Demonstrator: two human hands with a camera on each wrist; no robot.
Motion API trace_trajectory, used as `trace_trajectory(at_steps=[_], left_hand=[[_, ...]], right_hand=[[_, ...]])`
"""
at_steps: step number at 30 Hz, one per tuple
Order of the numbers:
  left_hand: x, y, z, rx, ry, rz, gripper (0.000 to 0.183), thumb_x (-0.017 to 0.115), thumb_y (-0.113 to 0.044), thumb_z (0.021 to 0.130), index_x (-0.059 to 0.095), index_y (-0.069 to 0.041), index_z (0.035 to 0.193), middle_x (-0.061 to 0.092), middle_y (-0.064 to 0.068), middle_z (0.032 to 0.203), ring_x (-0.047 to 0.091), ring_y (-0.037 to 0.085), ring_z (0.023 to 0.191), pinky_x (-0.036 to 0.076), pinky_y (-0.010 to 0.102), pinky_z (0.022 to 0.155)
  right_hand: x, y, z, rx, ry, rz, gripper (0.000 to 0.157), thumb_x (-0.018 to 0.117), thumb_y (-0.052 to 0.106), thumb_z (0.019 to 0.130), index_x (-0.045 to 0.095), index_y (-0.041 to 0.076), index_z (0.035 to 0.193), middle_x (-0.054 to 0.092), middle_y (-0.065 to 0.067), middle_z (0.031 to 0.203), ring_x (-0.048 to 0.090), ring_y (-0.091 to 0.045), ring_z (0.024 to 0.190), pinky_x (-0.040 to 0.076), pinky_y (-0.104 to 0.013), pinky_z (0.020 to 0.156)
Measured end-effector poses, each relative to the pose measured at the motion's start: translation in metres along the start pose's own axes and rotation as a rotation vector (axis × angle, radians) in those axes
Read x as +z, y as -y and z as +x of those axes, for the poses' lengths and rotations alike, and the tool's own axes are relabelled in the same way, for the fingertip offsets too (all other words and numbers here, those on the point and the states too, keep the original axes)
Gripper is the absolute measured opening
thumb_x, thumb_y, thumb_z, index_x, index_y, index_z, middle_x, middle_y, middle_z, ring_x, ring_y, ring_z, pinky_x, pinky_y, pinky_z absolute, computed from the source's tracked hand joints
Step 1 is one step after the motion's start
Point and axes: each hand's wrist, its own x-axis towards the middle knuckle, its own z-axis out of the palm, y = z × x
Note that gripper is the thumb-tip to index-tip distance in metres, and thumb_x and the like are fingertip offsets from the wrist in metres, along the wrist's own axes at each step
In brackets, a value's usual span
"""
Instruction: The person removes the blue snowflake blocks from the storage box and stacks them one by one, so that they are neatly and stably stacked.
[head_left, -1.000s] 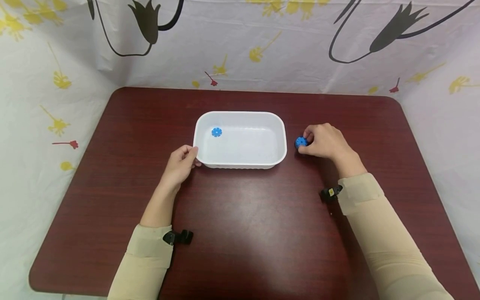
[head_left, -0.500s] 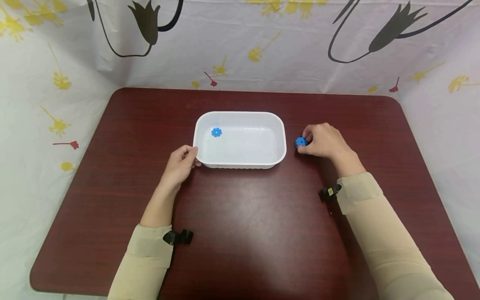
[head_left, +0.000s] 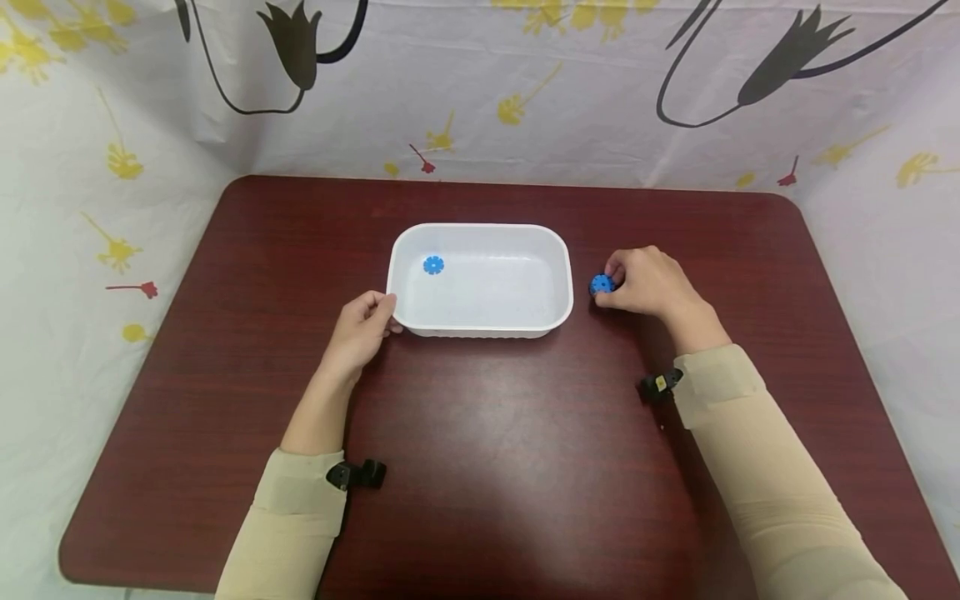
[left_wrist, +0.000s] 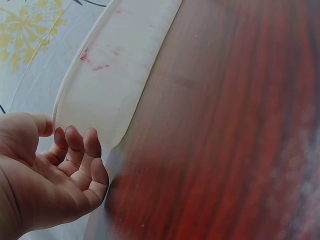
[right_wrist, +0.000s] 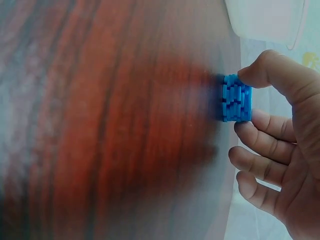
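A white plastic tray (head_left: 487, 327) stands near the table's back, with one blue notched disc (head_left: 433, 265) lying inside at its left. At the tray's front-left corner, my left hand (head_left: 363, 329) pinches the rim, thumb on top and curled fingers against the outer wall, as the left wrist view shows. To the right of the tray, my right hand (head_left: 652, 283) pinches a short stack of blue notched discs (right_wrist: 237, 99) between thumb and fingers. The stack (head_left: 602, 284) stands upright at the table surface; several layers show in the right wrist view.
The dark red-brown table (head_left: 480, 467) has rounded corners. Patterned white sheeting (head_left: 480, 92) rises behind it and along both sides. Small black cameras sit at both wrists, one on the left (head_left: 358, 474) and one on the right (head_left: 660, 385). Faint red marks spot the tray's outer wall.
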Motion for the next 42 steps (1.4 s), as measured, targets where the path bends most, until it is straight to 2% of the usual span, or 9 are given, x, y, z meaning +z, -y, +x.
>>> trace_trajectory(at_steps=[31,42], left_hand=[[0.0004,-0.0017,-0.0012,0.004,0.009,0.000,0.037,0.051,-0.027,0.107,0.060,0.009,0.109,0.066,0.009,0.085,0.064,0.015,0.079,0.049,0.025,0.077],[0.0000,-0.0004,0.0003,-0.002,0.002,-0.006,0.037,0.051,-0.027,0.107,0.060,0.009,0.109,0.065,0.007,0.084,0.063,0.014,0.077,0.049,0.025,0.076]], right_hand=[[0.0063,-0.0011,0.0003,0.018,-0.019,0.074,0.033,0.083,0.023,0.073,0.069,0.001,0.093,0.069,-0.011,0.087,0.061,-0.025,0.078,0.049,-0.041,0.074],[0.0037,0.0025,-0.0003,0.024,0.004,0.067,0.036,0.083,0.023,0.075,0.069,-0.001,0.097,0.071,-0.015,0.094,0.063,-0.028,0.084,0.052,-0.046,0.079]])
